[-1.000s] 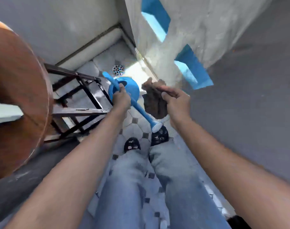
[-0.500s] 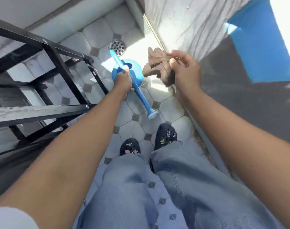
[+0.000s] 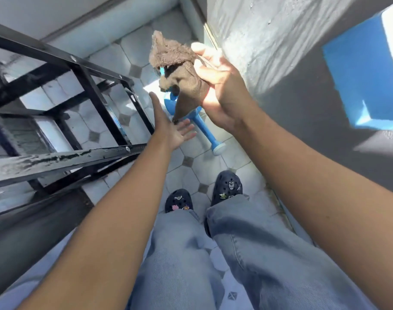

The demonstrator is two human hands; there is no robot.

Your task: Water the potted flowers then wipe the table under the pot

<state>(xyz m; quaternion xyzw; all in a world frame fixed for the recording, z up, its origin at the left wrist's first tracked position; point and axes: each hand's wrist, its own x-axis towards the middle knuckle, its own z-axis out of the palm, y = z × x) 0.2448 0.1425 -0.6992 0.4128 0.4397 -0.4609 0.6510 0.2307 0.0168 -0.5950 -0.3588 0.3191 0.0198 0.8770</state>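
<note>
Right hand: grip closed on the brown cloth, raised near the wall.
Left hand: fingers spread, holding nothing.
Watering can: blue, on the tiled floor beneath both hands, partly hidden by the cloth.
Black frame: left of the can.

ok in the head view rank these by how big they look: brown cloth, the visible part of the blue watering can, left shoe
1. brown cloth, though it is nearest the camera
2. watering can, partly hidden behind the cloth
3. left shoe, partly covered by the trouser leg, so close to the can
</note>
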